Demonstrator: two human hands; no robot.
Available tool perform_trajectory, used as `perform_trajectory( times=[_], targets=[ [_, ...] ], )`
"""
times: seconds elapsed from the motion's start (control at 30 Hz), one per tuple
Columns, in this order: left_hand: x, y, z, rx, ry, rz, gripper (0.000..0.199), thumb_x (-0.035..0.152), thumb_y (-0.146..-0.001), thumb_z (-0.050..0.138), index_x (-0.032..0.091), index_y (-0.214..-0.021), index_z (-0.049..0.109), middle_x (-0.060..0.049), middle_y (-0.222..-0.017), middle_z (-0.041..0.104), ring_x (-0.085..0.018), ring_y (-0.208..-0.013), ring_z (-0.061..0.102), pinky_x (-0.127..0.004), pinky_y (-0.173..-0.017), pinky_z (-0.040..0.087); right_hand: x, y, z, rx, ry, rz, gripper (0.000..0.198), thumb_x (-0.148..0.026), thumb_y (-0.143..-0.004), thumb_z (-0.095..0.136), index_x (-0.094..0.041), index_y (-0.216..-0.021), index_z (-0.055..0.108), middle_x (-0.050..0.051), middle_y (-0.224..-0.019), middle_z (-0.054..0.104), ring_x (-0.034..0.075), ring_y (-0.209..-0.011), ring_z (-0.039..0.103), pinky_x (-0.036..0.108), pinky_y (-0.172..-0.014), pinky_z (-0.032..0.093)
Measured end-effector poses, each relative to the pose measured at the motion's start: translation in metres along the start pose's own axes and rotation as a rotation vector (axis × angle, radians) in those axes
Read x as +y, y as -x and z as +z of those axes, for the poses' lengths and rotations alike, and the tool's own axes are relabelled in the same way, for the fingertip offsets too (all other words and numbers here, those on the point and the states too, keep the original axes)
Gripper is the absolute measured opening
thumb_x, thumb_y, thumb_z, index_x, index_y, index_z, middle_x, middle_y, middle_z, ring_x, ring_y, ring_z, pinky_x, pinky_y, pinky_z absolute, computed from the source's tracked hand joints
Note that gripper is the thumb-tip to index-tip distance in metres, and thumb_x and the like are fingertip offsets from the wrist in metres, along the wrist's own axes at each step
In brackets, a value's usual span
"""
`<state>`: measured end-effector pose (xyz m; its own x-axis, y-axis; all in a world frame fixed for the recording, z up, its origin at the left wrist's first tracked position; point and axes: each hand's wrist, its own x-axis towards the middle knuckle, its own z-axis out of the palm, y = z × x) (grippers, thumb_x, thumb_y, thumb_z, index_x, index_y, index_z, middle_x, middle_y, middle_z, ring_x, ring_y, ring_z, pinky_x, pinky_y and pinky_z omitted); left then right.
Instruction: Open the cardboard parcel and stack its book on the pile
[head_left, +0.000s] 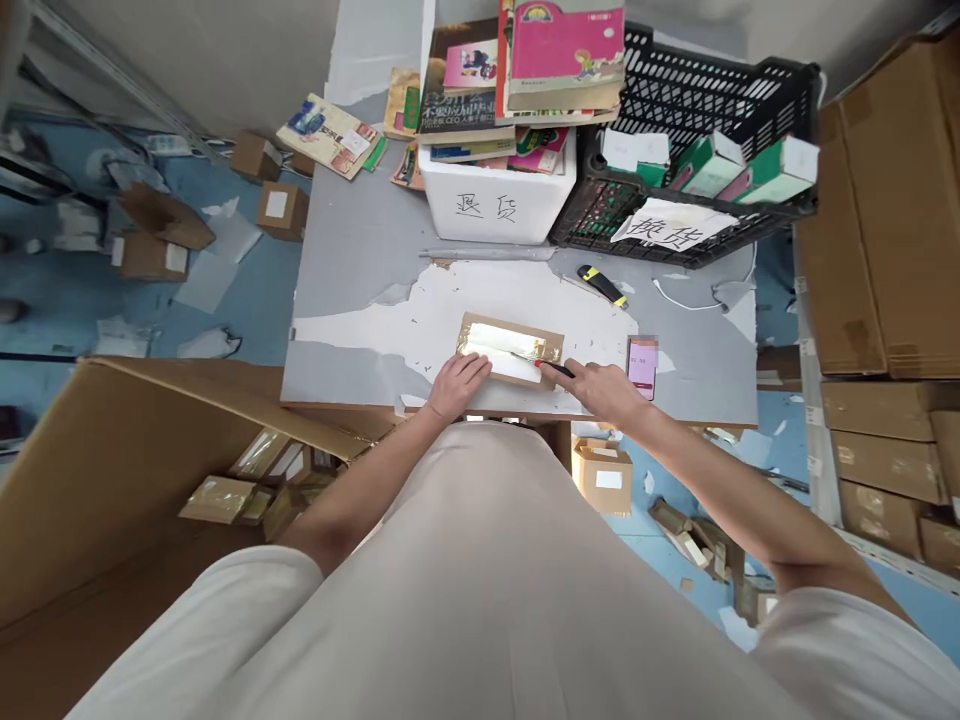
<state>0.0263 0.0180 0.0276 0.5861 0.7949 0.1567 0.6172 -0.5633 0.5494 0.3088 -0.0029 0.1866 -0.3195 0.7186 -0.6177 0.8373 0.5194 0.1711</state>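
Note:
A small flat cardboard box (472,328) with shiny tape and a white label lies slightly tilted near the table's front edge. My left hand (456,385) grips its near left corner, fingers laid over the top and the thumb hidden. At the box's right end, my right hand (600,388) is closed around a slim dark knife (556,368) with a red part near its front. The knife points left along the label, with its tip at the taped top. Beyond the box rests a black and yellow utility knife (602,286). A phone (642,367) lies right of my right hand.
A white bin (495,205) piled with books and a black crate (712,100) holding green-and-white boxes stand at the table's back. Loose books (330,135) lie at the back left. A large open carton (187,390) stands left, and stacked cartons (885,230) rise at right.

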Motion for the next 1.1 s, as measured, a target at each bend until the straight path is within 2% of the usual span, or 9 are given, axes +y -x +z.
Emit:
perform_trajectory(
  times=[0.13,0.37,0.5,0.6,0.7,0.77,0.87,0.93,1.1],
  targets=[
    [-0.001,-0.009,-0.003,-0.031,0.039,0.0,0.04,0.023,-0.102,0.031,0.023,-0.122,0.065,-0.009,-0.127,0.062,-0.021,-0.129,0.05,-0.048,-0.114,0.037,0.015,0.008,0.011,-0.034,-0.023,0.033,0.085,0.0,-0.083,0.033,-0.045,-0.153,0.011,0.01,-0.114,0.057,0.014,-0.077,0.062,0.024,-0.062,0.036],
    [0.0,-0.015,0.006,-0.012,0.021,0.028,0.038,0.024,-0.102,0.031,0.023,-0.117,0.066,-0.008,-0.124,0.063,-0.02,-0.122,0.053,-0.044,-0.109,0.039,0.047,0.049,0.041,-0.042,-0.04,0.075,0.093,0.002,-0.077,0.039,-0.045,-0.153,0.013,0.008,-0.11,0.059,0.011,-0.071,0.058,0.022,-0.059,0.032],
    [0.003,-0.024,0.002,-0.017,-0.019,0.033,0.035,0.023,-0.101,0.033,0.023,-0.114,0.066,-0.009,-0.122,0.063,-0.022,-0.12,0.053,-0.043,-0.105,0.039,0.05,0.063,0.062,0.045,-0.173,0.127,0.086,-0.003,-0.08,0.044,-0.046,-0.15,0.022,0.006,-0.105,0.06,0.01,-0.068,0.056,0.02,-0.058,0.034],
    [0.01,-0.038,-0.009,-0.07,-0.1,0.053,0.033,0.026,-0.098,0.041,0.021,-0.123,0.062,-0.013,-0.121,0.061,-0.026,-0.117,0.053,-0.044,-0.101,0.04,0.047,0.064,0.083,0.248,-0.436,0.271,0.063,-0.019,-0.092,0.038,-0.039,-0.15,0.029,0.005,-0.106,0.061,0.011,-0.074,0.058,0.02,-0.059,0.04],
    [0.014,-0.061,-0.021,-0.132,-0.171,0.091,0.05,0.038,-0.092,0.054,0.017,-0.137,0.051,-0.018,-0.129,0.054,-0.032,-0.122,0.048,-0.047,-0.104,0.037,0.04,0.054,0.103,0.406,-0.874,0.346,0.054,-0.03,-0.096,0.033,-0.028,-0.149,0.037,0.006,-0.102,0.062,0.011,-0.074,0.059,0.024,-0.066,0.049],
    [0.012,-0.079,-0.027,-0.143,-0.204,0.108,0.071,0.051,-0.086,0.059,0.014,-0.144,0.043,-0.02,-0.143,0.041,-0.038,-0.133,0.036,-0.051,-0.111,0.028,0.034,0.043,0.113,0.432,-1.175,0.354,0.056,-0.035,-0.094,0.036,-0.025,-0.149,0.039,0.005,-0.099,0.063,0.009,-0.064,0.056,0.026,-0.065,0.051],
    [0.004,-0.103,-0.031,-0.184,-0.211,0.121,0.095,0.068,-0.079,0.057,0.009,-0.149,0.032,-0.022,-0.154,0.024,-0.042,-0.143,0.016,-0.057,-0.116,0.011,0.025,0.028,0.118,0.439,-1.516,0.408,0.061,-0.039,-0.09,0.041,-0.025,-0.149,0.038,0.004,-0.093,0.063,0.007,-0.056,0.051,0.024,-0.053,0.048],
    [-0.001,-0.112,-0.032,-0.221,-0.194,0.114,0.098,0.072,-0.078,0.055,0.009,-0.149,0.031,-0.023,-0.153,0.024,-0.042,-0.143,0.016,-0.058,-0.116,0.007,0.02,0.021,0.118,0.438,-1.646,0.438,0.064,-0.041,-0.088,0.046,-0.026,-0.15,0.037,0.002,-0.086,0.063,0.007,-0.055,0.051,0.021,-0.048,0.046],
    [-0.002,-0.12,-0.036,-0.216,-0.17,0.116,0.105,0.076,-0.065,0.065,0.01,-0.143,0.039,-0.024,-0.141,0.038,-0.044,-0.133,0.031,-0.061,-0.113,0.01,0.015,0.012,0.11,0.422,-1.789,0.424,0.07,-0.041,-0.083,0.055,-0.028,-0.15,0.037,0.0,-0.078,0.062,0.006,-0.054,0.051,0.019,-0.046,0.045]
  ],
)
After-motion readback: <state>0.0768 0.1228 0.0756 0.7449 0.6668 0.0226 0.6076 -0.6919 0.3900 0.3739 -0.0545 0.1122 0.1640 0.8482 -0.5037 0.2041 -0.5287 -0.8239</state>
